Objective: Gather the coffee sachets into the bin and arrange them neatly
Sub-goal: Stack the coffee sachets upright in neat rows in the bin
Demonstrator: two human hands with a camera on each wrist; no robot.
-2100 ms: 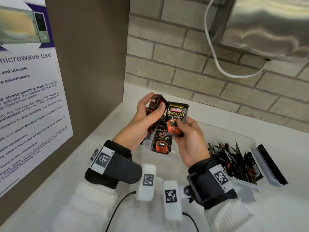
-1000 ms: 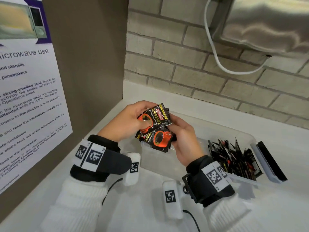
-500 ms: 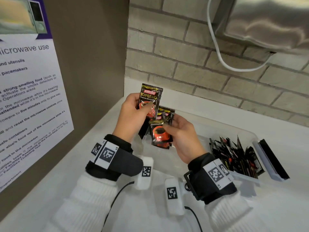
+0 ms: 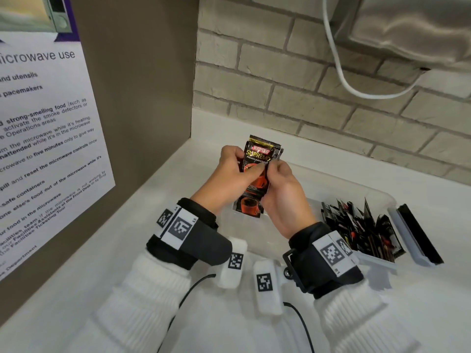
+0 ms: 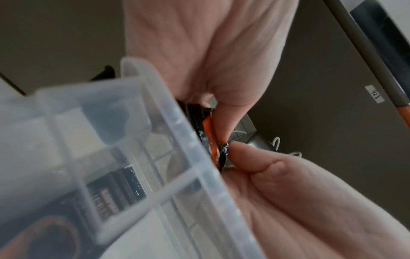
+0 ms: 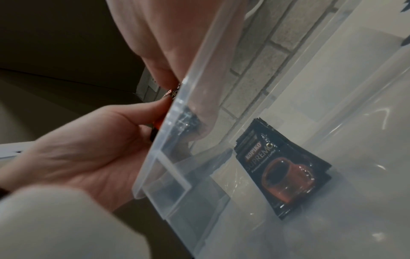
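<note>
A small stack of black coffee sachets (image 4: 263, 152) with a red cup print stands upright above the left end of the clear plastic bin (image 4: 356, 186). My left hand (image 4: 242, 161) grips the stack's left edge. From the other side, my right hand (image 4: 276, 166) pinches its right edge. The left wrist view shows the pinched sachet edge (image 5: 213, 143) just past the bin rim (image 5: 177, 131). Another sachet (image 6: 281, 168) lies inside the bin at its left end, under the hands (image 4: 248, 207). A row of upright sachets (image 4: 362, 230) fills the bin's right end.
A grey and black lid (image 4: 418, 235) leans by the bin's right end. The brick wall (image 4: 305, 98) runs behind, and a brown panel with a microwave notice (image 4: 46, 123) stands close on the left. A white cable (image 4: 339, 72) hangs from a steel fixture above.
Half a second ago my left hand held one sachet up and my right held others lower. Both hands have since come together on one upright stack.
</note>
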